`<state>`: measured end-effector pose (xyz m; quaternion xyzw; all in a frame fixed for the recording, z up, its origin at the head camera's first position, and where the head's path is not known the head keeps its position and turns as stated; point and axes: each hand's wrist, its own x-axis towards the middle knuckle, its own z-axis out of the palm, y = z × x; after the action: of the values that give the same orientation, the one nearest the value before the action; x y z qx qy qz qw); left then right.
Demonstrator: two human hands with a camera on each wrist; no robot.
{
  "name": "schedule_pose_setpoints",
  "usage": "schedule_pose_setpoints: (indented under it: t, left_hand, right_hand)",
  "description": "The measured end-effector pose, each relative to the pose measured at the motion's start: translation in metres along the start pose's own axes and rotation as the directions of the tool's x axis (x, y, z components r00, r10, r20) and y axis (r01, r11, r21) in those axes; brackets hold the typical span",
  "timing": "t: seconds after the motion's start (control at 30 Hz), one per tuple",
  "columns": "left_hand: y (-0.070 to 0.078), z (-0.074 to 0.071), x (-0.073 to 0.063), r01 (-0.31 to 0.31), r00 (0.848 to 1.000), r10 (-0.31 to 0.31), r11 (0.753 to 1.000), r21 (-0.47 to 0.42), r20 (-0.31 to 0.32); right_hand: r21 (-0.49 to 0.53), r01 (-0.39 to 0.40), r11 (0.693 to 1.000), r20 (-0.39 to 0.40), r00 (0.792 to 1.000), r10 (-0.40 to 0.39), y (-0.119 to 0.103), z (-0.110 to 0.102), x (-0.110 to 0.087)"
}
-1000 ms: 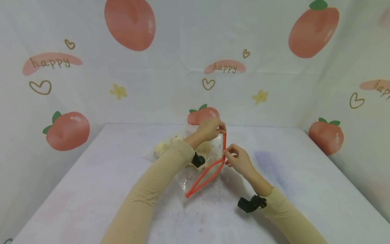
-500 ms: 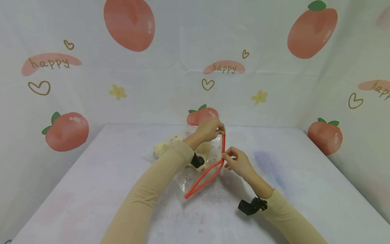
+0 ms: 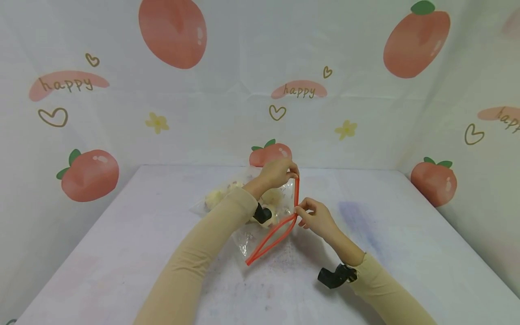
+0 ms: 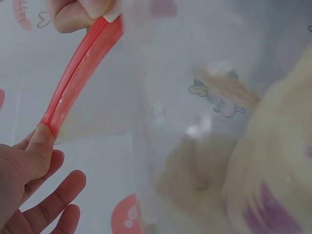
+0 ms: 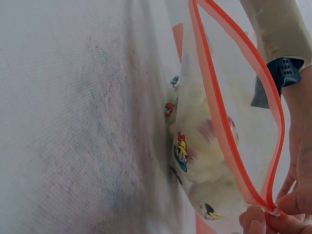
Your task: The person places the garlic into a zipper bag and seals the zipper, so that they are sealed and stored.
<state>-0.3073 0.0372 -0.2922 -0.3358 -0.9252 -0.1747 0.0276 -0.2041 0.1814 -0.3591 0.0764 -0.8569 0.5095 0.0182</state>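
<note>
A clear zip bag (image 3: 245, 237) with a red zip strip (image 3: 271, 241) lies at mid-table. Inside are pale bulbs with purple streaks, which look like garlic bulbs (image 5: 209, 151). My left hand (image 3: 278, 174) pinches the strip's far end; its thumb is on the strip, other fingers away from it, in the left wrist view. Partway along, my right hand (image 3: 318, 220) pinches a small whitish slider (image 5: 274, 211). Between the hands the strip's two sides lie together. From the right hand towards me they part in a narrow loop. My left forearm hides some bulbs.
The table (image 3: 122, 253) has a white cloth with faint stains. Behind it hangs a printed white backdrop (image 3: 227, 113) that also runs along the sides. A black wrist camera (image 3: 335, 276) sits on my right wrist, another (image 3: 263, 214) on my left.
My right hand has slid slightly along the strip towards me, and the open loop is a little shorter. The left hand keeps its pinch at the far end.
</note>
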Motion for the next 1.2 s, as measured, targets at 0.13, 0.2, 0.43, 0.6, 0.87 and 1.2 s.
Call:
schedule_pose_setpoints:
  t: [0.13,0.2,0.43,0.6,0.87,1.2]
  left_hand:
    - [0.000,0.000,-0.001,0.000,1.000,0.000,1.000,-0.006,-0.007]
    - [0.000,0.000,-0.001,0.000,1.000,0.000,1.000,-0.001,-0.013]
    - [0.000,-0.001,0.000,0.015,1.000,-0.014,1.000,0.019,-0.016]
    - [0.000,-0.001,0.000,0.026,1.000,-0.026,1.000,0.017,-0.011]
    - [-0.001,-0.001,0.000,0.038,0.999,-0.038,0.999,0.007,-0.007]
    - [-0.001,-0.001,-0.001,0.040,0.999,-0.040,0.999,-0.001,-0.033]
  right_hand:
    - [-0.024,-0.010,1.000,0.010,1.000,0.010,-0.016,-0.001,-0.008]
    - [-0.035,-0.008,0.999,0.014,1.000,0.008,-0.028,-0.002,-0.013]
    - [-0.036,0.060,0.998,0.032,0.998,-0.059,-0.030,-0.003,-0.016]
    - [-0.046,0.049,0.998,0.033,0.998,-0.048,-0.011,-0.001,-0.007]
    - [-0.041,0.074,0.996,0.047,0.996,-0.072,0.003,0.000,-0.003]
    - [-0.045,0.063,0.997,0.072,0.996,-0.060,0.002,0.001,-0.006]
